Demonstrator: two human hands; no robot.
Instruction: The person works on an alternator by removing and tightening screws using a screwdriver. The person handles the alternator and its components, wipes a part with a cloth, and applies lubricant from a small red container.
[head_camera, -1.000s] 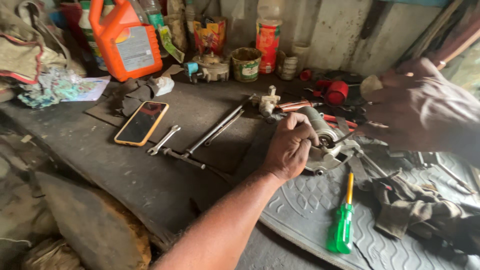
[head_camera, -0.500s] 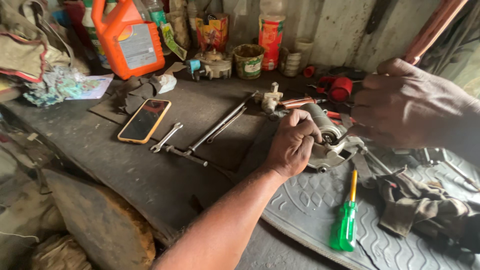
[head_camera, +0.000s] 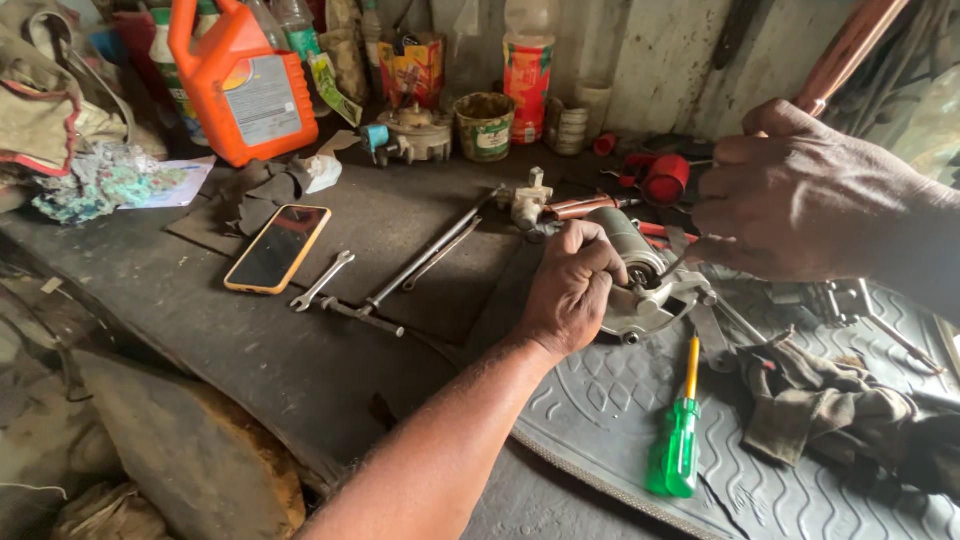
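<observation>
My left hand (head_camera: 570, 290) grips a grey metal starter motor (head_camera: 645, 285) that lies on a ribbed rubber mat (head_camera: 620, 420) on the dark workbench. My right hand (head_camera: 800, 195) hovers close to the camera just right of the motor, fingers closed around a thin tool whose tip reaches down to the motor's housing; the tool itself is mostly hidden by the hand. A green-handled screwdriver (head_camera: 682, 440) lies on the mat just below the motor.
A phone in an orange case (head_camera: 278, 248), a small spanner (head_camera: 322, 280) and long rods (head_camera: 420, 258) lie left of the motor. An orange jug (head_camera: 245, 85), tins and bottles line the back wall. A dirty rag (head_camera: 830, 410) lies at the right; a red part (head_camera: 665, 178) behind.
My right hand has drifted down and left toward the motor. The view has shifted slightly; my left hand keeps its grip on the motor.
</observation>
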